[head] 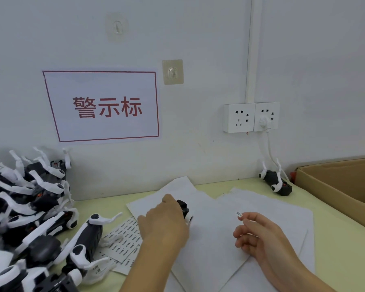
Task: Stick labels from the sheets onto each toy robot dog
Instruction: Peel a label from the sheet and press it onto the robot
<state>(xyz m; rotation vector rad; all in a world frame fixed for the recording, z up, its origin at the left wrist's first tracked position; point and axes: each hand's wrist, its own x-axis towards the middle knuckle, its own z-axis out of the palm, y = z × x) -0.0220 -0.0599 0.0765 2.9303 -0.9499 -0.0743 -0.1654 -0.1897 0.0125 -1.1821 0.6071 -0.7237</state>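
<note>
At the middle of the pale green table (pixel 335 239), under the left hand (pixel 162 226): 1 toy robot dog (pixel 184 208), black and white, mostly hidden, only its far end showing past the knuckles. Fingers curled over the body, gripping it against the white paper sheets (pixel 268 209) spread on the table. To the right, well apart from the left hand, the right hand (pixel 259 237), raised a little above the paper, palm turned inward, with a small label (pixel 239 214) stuck at the tip of the forefinger; whether pinched by the thumb or merely clinging, cannot tell. Remaining fingers loosely curled.

Just left of the left forearm, a label sheet (pixel 125 234) printed in rows, lying flat and partly covered by the arm and by 1 dog lying on its side (pixel 91 234). Further left, a heap of toy robot dogs (pixel 27 199), piled against the wall with white legs sticking out in all directions.

At the back right, by the wall, a single dog (pixel 275 182) on its back, legs upward. Beside it to the right, an open cardboard box (pixel 333 186). On the wall above, 2 white sockets (pixel 251 117), a plug and cable in the right one, and a red-framed sign (pixel 102 106) with 3 red characters. Higher up, 2 adhesive hooks (pixel 172 72).
</note>
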